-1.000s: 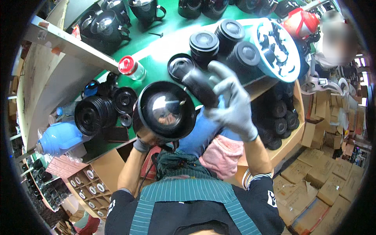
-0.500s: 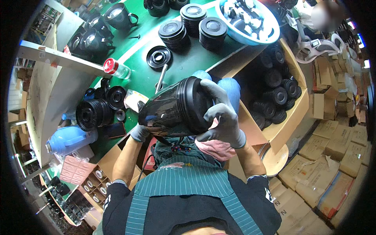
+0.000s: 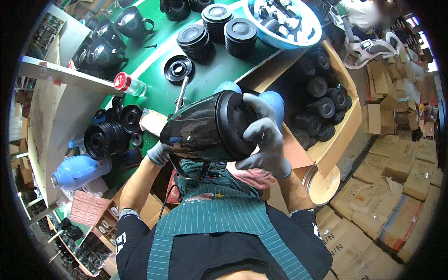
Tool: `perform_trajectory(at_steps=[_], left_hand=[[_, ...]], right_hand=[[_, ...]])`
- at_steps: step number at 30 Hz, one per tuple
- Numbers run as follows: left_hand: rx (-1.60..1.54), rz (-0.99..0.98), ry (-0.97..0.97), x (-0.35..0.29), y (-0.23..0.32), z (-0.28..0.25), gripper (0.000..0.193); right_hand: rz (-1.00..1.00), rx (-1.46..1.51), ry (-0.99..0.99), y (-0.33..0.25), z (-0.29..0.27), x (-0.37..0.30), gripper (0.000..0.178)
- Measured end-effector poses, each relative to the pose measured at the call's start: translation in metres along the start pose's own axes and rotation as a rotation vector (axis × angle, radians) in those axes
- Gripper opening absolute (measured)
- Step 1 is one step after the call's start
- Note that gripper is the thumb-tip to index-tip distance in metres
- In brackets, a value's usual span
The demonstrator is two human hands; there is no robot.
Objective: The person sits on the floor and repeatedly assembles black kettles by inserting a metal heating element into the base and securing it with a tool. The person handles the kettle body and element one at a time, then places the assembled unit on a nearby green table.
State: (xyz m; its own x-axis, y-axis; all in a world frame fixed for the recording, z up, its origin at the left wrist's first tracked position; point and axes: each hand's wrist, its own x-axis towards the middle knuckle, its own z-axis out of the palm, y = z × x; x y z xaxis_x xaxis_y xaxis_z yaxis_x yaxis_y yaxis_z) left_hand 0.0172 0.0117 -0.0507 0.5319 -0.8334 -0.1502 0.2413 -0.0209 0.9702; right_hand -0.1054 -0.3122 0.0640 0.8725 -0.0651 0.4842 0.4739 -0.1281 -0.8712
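Note:
A glossy black jug [image 3: 193,133] lies on its side in front of my chest, its base to the left and its loop handle on the underside. My left hand [image 3: 159,154], in a grey glove, grips the base end; most of its fingers are hidden. On the right end sits a round black lid [image 3: 237,123], flush against the body. My right hand [image 3: 267,142], gloved too, curls its fingers around the lid's edge. Beyond the jug, a black disc-shaped part [image 3: 178,69] lies flat on the green table beside a metal rod [image 3: 183,92].
Stacks of black lids [image 3: 194,42] and a blue basin [image 3: 305,41] of small parts stand at the back. An open carton [image 3: 336,161] of black lids is at my right. To the left are a red-capped jar [image 3: 130,85], a blue jug [image 3: 81,170] and several black jugs [image 3: 134,23].
The threaded ridges between lid and body have gone out of sight, with the lid closer against the jug. My right fingers have shifted slightly on the lid. The whole view has shifted a little.

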Motion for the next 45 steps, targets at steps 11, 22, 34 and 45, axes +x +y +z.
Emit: perform_trajectory(at_steps=[11, 22, 34, 45], left_hand=[[-0.035, 0.038, -0.136, 0.019, -0.011, 0.007, 0.063], [-0.043, -0.003, -0.294, 0.022, -0.015, 0.021, 0.070], [-0.966, 0.081, -0.088, 0.012, -0.004, 0.009, 0.077], [1.136, 0.538, 0.184, 0.031, 0.132, 0.015, 0.042]], right_hand=[[0.096, -0.099, -0.033, -0.003, 0.006, 0.006, 0.104], [-0.076, -0.198, -0.151, -0.017, -0.003, 0.012, 0.101], [0.303, 0.294, 0.206, -0.005, 0.004, -0.022, 0.110], [0.898, 0.282, -0.016, 0.000, -0.021, -0.041, 0.091]])
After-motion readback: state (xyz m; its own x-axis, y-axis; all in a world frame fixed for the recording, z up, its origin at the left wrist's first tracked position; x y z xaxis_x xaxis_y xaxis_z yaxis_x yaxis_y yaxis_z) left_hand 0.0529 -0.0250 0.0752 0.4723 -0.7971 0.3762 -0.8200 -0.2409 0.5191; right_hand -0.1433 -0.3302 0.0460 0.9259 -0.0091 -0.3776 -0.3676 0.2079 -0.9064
